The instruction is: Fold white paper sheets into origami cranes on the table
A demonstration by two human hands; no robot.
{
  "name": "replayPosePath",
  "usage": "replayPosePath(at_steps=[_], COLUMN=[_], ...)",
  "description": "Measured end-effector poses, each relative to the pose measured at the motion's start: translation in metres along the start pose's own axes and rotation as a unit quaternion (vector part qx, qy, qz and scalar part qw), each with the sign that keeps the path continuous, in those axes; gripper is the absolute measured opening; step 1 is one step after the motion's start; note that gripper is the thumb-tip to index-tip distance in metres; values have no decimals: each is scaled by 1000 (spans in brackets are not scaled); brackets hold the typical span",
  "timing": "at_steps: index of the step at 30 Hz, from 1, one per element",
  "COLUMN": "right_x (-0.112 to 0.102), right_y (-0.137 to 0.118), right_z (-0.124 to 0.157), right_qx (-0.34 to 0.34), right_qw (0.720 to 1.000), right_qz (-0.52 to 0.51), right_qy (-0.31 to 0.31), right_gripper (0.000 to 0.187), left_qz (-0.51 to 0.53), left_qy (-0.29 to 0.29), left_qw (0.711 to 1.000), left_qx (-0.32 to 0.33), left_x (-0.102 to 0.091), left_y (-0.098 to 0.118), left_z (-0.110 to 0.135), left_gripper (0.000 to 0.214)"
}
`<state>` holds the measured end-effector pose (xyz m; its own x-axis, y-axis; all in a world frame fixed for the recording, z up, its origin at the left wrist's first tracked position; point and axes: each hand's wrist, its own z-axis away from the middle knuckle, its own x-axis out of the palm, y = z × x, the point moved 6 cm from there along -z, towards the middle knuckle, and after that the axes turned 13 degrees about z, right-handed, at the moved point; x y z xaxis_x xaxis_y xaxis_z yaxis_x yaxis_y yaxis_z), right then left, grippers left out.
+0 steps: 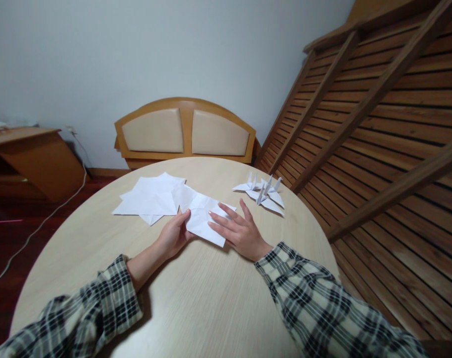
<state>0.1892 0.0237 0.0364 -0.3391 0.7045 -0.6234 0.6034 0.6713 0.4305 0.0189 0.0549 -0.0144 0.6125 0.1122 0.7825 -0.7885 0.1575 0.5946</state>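
A creased white paper sheet [200,215] lies on the round pale wooden table [196,298] just in front of me. My left hand [175,233] grips its left edge with curled fingers. My right hand [238,230] lies flat on the sheet's right part, fingers stretched out and spread. Both arms wear plaid sleeves.
A loose pile of white paper sheets [151,198] lies behind the held sheet to the left. Folded white paper cranes [262,192] stand at the back right of the table. A wooden headboard [185,132] leans behind the table, a slatted wooden frame [378,124] on the right, a low cabinet [28,159] left.
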Motion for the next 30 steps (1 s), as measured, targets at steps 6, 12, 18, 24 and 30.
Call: replayPosePath(at_steps=[6, 12, 18, 24, 30], right_x=[0, 4, 5, 7, 8], right_y=[-2, -4, -3, 0, 3], right_z=[2, 4, 4, 4, 6], right_qx=[-46, -59, -43, -16, 5], right_qw=[997, 993, 989, 986, 984], right_qz=[-58, -97, -137, -166, -179], right_qy=[5, -5, -27, -25, -9], right_gripper=[34, 34, 33, 33, 36], left_qz=[16, 33, 46, 46, 37], left_qy=[-14, -19, -25, -29, -52], left_qw=[999, 998, 997, 996, 994], left_qx=[-31, -42, -58, -73, -85], left_x=[0, -1, -2, -1, 4], left_y=[-4, -6, -8, -9, -11], left_z=[-7, -15, -17, -16, -13], left_gripper=[20, 21, 29, 30, 27])
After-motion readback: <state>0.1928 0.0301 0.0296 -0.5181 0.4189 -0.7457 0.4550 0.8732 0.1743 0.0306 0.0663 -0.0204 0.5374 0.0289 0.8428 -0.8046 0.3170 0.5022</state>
